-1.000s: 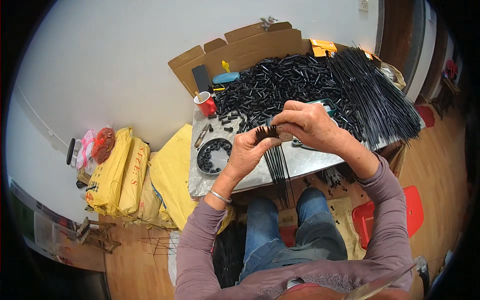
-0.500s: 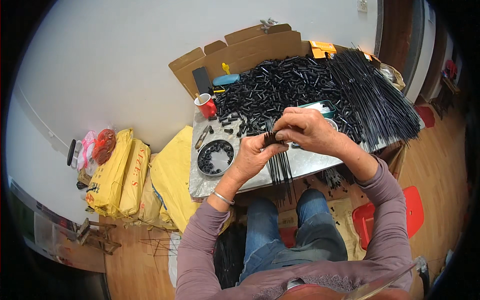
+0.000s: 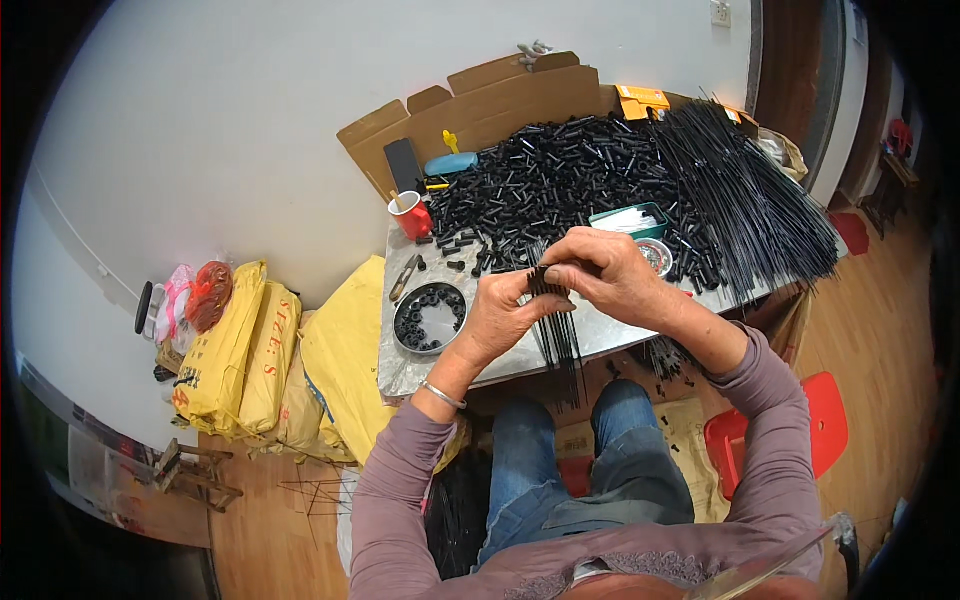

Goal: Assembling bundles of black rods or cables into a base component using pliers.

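Several thin black rods (image 3: 560, 350) hang down over the near edge of the metal-topped table (image 3: 600, 337). My left hand (image 3: 495, 315) is closed around them near their upper part. Against the same spot, my right hand (image 3: 610, 278) pinches with thumb and fingers at the rods' upper part; a small part between those fingertips is hidden. Behind both hands spreads a large heap of short black tubular pieces (image 3: 565, 175). To the left of my left hand is a round dish (image 3: 430, 350) holding small black rings.
Long black rods (image 3: 750, 195) lie piled at the right of the table. A green tray (image 3: 660, 213) with white pieces and a small round container (image 3: 655, 257) stand beyond my right hand. A red mug (image 3: 410, 215) and a knife (image 3: 404, 277) are at the left. Yellow sacks (image 3: 345, 340) stand beside the table.
My right hand has shifted slightly down and closer to my left hand, showing more of the green tray and the round container. My left hand keeps its hold on the rods.
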`<act>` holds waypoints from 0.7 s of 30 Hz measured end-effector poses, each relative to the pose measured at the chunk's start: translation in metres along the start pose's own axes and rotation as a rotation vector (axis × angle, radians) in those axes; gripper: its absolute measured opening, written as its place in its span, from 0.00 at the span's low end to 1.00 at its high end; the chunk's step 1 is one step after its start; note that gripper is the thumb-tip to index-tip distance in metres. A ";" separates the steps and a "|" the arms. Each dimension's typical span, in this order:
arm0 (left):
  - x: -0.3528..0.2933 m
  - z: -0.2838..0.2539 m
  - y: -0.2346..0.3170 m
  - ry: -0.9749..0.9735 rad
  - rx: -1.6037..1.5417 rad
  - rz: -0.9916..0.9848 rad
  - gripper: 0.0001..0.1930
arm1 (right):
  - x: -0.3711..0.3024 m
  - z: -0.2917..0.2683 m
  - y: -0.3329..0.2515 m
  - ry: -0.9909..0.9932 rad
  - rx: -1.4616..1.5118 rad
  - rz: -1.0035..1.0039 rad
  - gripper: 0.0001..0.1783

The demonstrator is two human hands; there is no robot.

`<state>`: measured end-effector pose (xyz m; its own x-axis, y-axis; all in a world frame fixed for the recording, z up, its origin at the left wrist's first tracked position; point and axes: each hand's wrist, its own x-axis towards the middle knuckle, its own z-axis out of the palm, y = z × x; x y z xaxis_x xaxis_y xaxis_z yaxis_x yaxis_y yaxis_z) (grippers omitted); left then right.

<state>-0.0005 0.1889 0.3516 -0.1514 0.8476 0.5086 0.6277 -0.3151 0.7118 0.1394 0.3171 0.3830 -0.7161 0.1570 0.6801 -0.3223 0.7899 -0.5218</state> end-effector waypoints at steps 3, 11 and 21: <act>0.002 0.000 0.001 -0.003 0.014 0.018 0.10 | 0.002 -0.005 0.000 -0.028 -0.046 -0.046 0.05; 0.008 0.003 0.000 -0.035 0.036 0.079 0.09 | 0.011 -0.013 -0.003 -0.061 -0.118 -0.139 0.06; 0.005 -0.006 -0.002 -0.031 -0.015 -0.037 0.07 | 0.013 -0.013 -0.003 -0.053 -0.158 -0.154 0.07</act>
<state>-0.0068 0.1911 0.3557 -0.1507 0.8715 0.4666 0.6103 -0.2893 0.7375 0.1389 0.3245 0.3993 -0.6990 -0.0006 0.7151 -0.3320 0.8860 -0.3238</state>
